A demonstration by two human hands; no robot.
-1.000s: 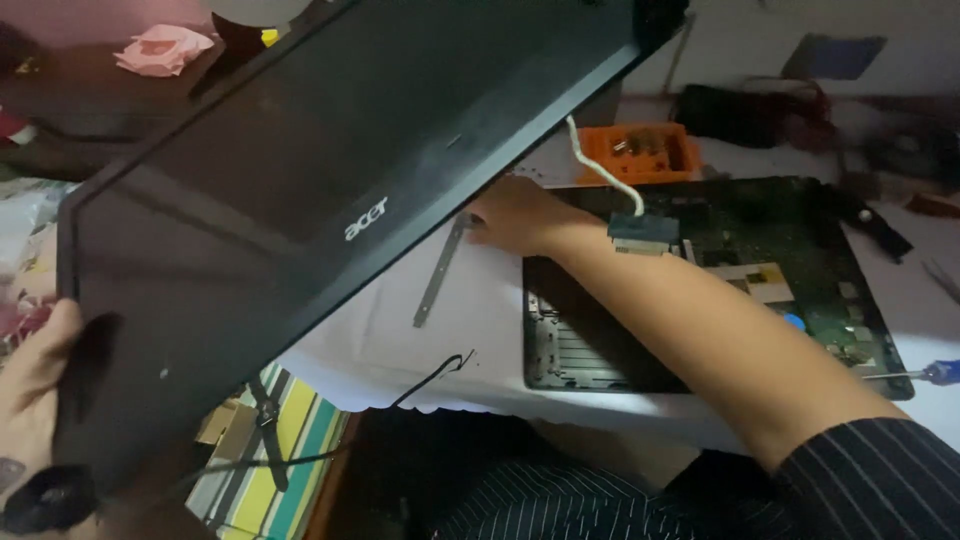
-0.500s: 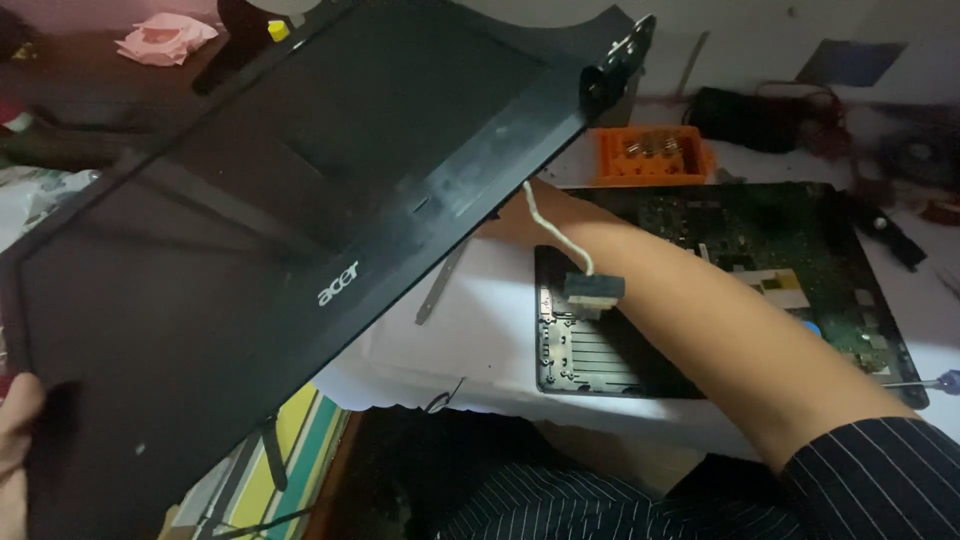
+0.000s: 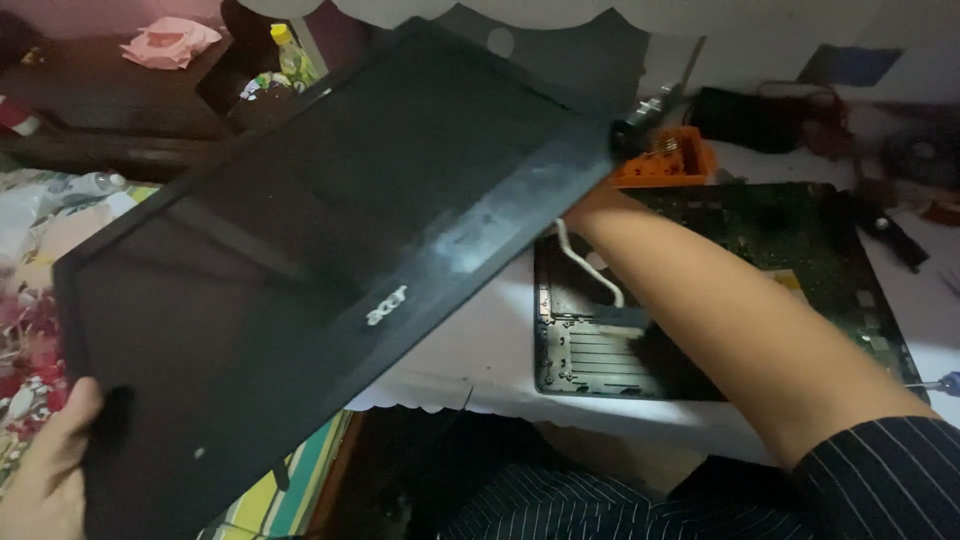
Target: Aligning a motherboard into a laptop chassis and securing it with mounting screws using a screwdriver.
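A large black laptop screen panel (image 3: pixel 330 260) is lifted and tilted across the left and middle of the head view. My left hand (image 3: pixel 45 470) grips its lower left corner. My right hand (image 3: pixel 590 205) reaches under the panel's lower right edge near the hinge (image 3: pixel 645 105); its fingers are mostly hidden behind the panel. A white flat cable (image 3: pixel 590 275) hangs from the panel down to the open laptop base (image 3: pixel 590 350), whose green circuit board (image 3: pixel 790 240) is exposed on the white table (image 3: pixel 480 350).
An orange parts tray (image 3: pixel 665 165) sits behind the laptop base. A blue-handled screwdriver (image 3: pixel 940 383) lies at the right edge. Dark cables and tools (image 3: pixel 890 230) clutter the far right. A flowered cloth (image 3: pixel 30 330) and a pink cloth (image 3: pixel 165 45) lie to the left.
The screen panel has swung further right and up, away from the base. My right hand moved with its hinge end, and the white cable now trails lower over the base.
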